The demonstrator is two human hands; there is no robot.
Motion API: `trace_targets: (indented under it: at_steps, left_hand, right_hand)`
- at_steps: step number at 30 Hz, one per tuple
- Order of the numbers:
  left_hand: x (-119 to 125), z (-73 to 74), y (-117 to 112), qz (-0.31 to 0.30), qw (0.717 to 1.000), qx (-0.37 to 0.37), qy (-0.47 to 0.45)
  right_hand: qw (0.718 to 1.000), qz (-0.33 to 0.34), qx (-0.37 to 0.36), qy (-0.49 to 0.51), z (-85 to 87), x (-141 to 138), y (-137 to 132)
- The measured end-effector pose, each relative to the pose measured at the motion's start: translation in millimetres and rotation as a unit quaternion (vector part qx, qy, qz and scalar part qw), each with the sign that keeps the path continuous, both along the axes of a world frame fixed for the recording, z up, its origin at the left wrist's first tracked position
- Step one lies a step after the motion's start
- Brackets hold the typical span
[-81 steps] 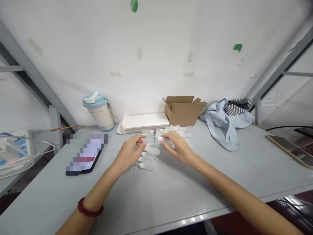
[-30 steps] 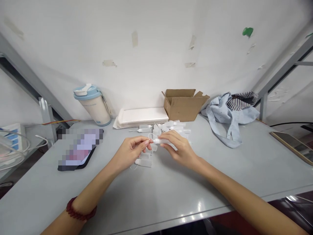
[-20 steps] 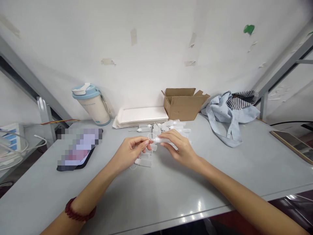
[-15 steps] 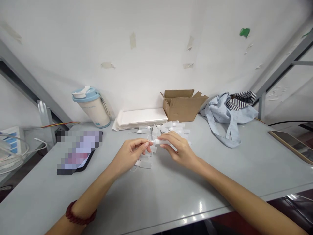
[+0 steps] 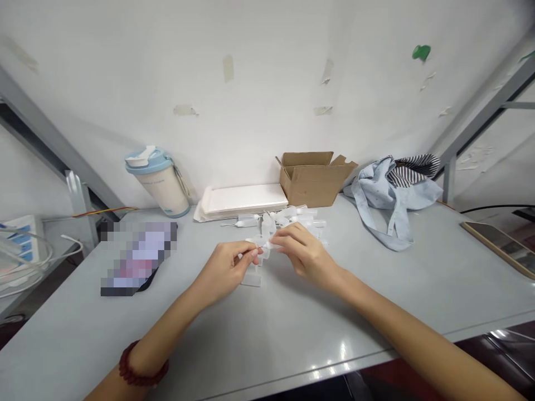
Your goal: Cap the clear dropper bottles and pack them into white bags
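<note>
My right hand point(image 5: 307, 253) has its fingers closed around a small white plastic squeeze bottle point(image 5: 270, 244), mostly hidden behind them; its nozzle points left. Thumb and forefinger of my left hand point(image 5: 225, 270) pinch together just left of that nozzle. A thin line runs between the left fingertips and the nozzle, but what the left fingers pinch is too small to make out. Several similar translucent bottles point(image 5: 307, 213) lie in a loose pile behind and beneath both hands, one bottle point(image 5: 251, 278) nearest the front.
Behind the pile lie stacked white flat packs point(image 5: 246, 197) beside an open cardboard box point(image 5: 313, 186). On the left are a blue-lidded cup point(image 5: 161, 186) and a blurred-out phone point(image 5: 142, 256). A blue cloth bag point(image 5: 384, 195) and another phone point(image 5: 497, 245) occupy the right.
The white loop seen between the hands half a second ago no longer shows; a thin, straight line is there now. My right fingers have curled further over the bottle.
</note>
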State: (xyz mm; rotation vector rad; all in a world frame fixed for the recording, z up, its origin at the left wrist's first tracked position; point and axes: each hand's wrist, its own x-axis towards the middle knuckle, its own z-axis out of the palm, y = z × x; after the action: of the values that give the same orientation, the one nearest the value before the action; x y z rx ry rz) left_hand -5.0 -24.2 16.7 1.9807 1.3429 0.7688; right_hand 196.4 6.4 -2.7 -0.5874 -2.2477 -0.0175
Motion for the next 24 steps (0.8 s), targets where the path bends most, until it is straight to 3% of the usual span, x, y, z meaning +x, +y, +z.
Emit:
trace_targets:
  at_steps: [17, 24]
  left_hand:
    - [2, -4.2, -3, -0.015, 0.998, 0.039, 0.043]
    - [2, 7.6, -4, 0.011, 0.999, 0.037, 0.007]
  right_hand:
    - [0.999, 0.034, -0.023, 0.014, -4.1, -4, -7]
    - [0.994, 0.039, -0.085, 0.053, -1.7, -1, -4]
